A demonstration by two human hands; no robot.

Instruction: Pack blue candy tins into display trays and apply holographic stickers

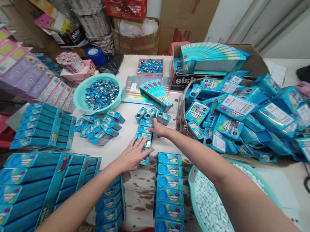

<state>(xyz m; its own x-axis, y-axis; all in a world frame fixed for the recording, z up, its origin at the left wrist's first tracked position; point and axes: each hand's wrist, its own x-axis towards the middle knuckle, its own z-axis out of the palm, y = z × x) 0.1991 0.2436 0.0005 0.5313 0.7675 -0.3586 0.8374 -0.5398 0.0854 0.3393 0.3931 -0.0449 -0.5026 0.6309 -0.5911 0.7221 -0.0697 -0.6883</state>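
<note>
In the middle of the table, a short row of small blue candy boxes (145, 123) lies between my hands. My left hand (136, 154) rests over the near part of the row, thumb and fingers apart and touching the boxes. My right hand (158, 128) is at the row's far right side, fingers closed against a blue box, fingertips partly hidden. Just beyond stand several loose upright boxes (163, 117) with dark round openings. A separate row of boxes marked "Caramelo Macizo" (169, 183) lies nearer, to the right.
Left are a turquoise basin (77, 101) of blue and silver caps, a cluster of small boxes (100, 129), and stacked blue packs (29, 177). Right are a carton heaped with blue boxes (236, 108) and a basin of pale candies (193, 179). A fanned box strip (156, 93) lies behind.
</note>
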